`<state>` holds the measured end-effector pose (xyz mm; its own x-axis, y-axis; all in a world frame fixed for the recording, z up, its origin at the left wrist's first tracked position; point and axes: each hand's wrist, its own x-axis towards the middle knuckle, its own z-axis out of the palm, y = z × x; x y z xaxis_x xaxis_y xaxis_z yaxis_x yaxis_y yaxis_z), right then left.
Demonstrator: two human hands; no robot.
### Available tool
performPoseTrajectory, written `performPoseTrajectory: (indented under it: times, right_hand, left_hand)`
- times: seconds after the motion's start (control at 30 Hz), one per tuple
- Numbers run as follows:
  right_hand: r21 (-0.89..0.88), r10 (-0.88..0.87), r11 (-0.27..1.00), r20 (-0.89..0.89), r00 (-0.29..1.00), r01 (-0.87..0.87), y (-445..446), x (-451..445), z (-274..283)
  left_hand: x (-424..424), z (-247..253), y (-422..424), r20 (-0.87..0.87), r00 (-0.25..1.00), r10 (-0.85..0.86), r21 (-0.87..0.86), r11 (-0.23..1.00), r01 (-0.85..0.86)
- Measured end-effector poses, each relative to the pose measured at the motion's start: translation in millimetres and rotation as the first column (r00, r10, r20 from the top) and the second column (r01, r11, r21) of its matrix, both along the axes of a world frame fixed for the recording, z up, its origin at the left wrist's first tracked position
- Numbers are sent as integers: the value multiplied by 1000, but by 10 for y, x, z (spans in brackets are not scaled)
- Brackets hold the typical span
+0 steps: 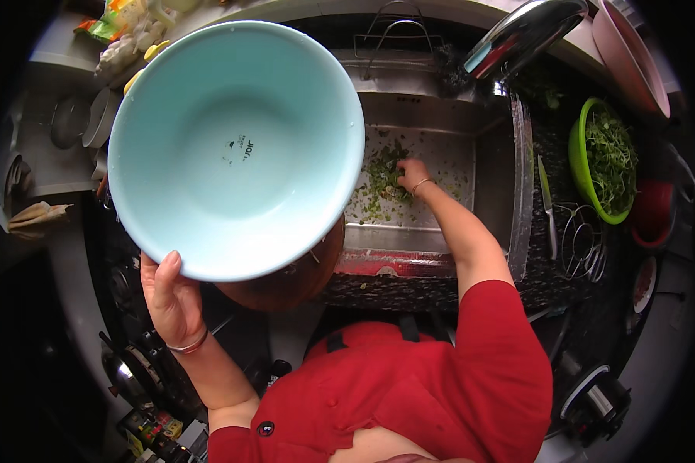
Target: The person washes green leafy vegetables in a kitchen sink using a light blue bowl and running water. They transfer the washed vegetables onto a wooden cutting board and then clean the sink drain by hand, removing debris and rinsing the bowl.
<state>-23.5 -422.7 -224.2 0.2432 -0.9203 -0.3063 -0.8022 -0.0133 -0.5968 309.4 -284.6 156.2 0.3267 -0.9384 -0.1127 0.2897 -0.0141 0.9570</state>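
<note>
My left hand (174, 301) grips the lower left rim of a large light-blue plastic basin (249, 197), its thumb on the rim and its other fingers beneath. The basin is tilted with its inside towards me; a few dark specks and some printing show on its bottom. Down in the stainless steel sink (440, 150), my right hand (412, 175) touches a heap of green leaf scraps (382, 173) with bent fingers. Whether it holds any of them cannot be told. Smaller bits lie scattered over the sink floor around the heap.
A chrome faucet (524, 35) reaches over the sink's back right corner. On the right counter are a knife (547, 208), a wire rack (582, 240), a green colander (582, 162) of leafy greens and a pink basin (631, 58). A round wooden board (284, 289) lies partly under the blue basin.
</note>
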Motion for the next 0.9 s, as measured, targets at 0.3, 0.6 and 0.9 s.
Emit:
performPoseTrajectory:
  times: [0.3, 0.6, 0.9]
  right_hand:
    - [557, -467, 825, 578, 670, 95, -58, -497, 1386]
    - [3, 25, 999, 726, 687, -39, -8, 103, 3319]
    - [-398, 188, 917, 387, 903, -20, 54, 182, 3225]
  left_hand:
    - [-144, -85, -169, 71, 994, -77, -22, 997, 79]
    - [-442, -157, -292, 63, 976, -207, -18, 978, 208]
    - [-390, -252, -333, 13, 979, -204, -14, 979, 204]
